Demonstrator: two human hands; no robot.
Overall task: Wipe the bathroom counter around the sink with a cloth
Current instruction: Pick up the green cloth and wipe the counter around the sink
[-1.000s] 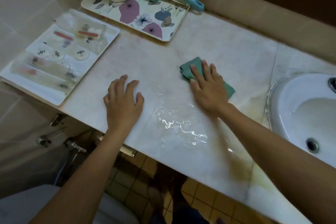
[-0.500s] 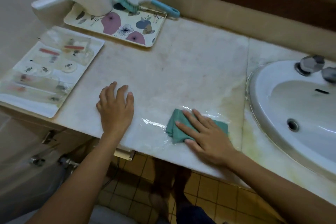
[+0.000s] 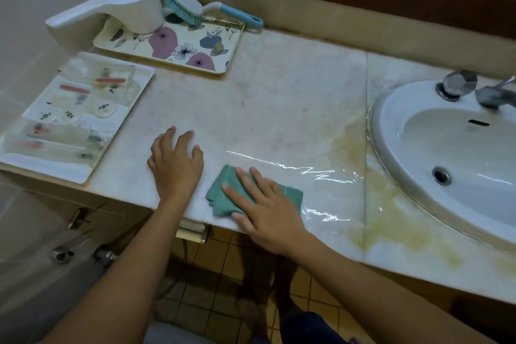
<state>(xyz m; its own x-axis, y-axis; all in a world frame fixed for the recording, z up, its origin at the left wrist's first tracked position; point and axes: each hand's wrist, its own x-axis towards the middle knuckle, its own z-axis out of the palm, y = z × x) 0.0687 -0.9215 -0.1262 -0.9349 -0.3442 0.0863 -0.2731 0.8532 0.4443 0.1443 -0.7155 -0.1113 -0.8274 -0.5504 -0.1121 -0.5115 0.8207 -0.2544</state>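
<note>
Cloth (image 3: pixel 220 195), green and folded, lies at the front edge of the desk (image 3: pixel 279 103), left of the sink (image 3: pixel 396 120), wet sheen (image 3: pixel 321 173) to its right. Right grip (image 3: pixel 268 209) presses it flat, fingers straight; left grip (image 3: pixel 176 162) rests on the desk just beside, fingers spread, holding nothing.

the cloth (image 3: pixel 223 193) is teal green. the tray (image 3: pixel 173 45) is cream with mauve and blue flowers. the scoop (image 3: pixel 128 0) is white; the marble counter (image 3: pixel 279 109) shows yellowish stains.
</note>
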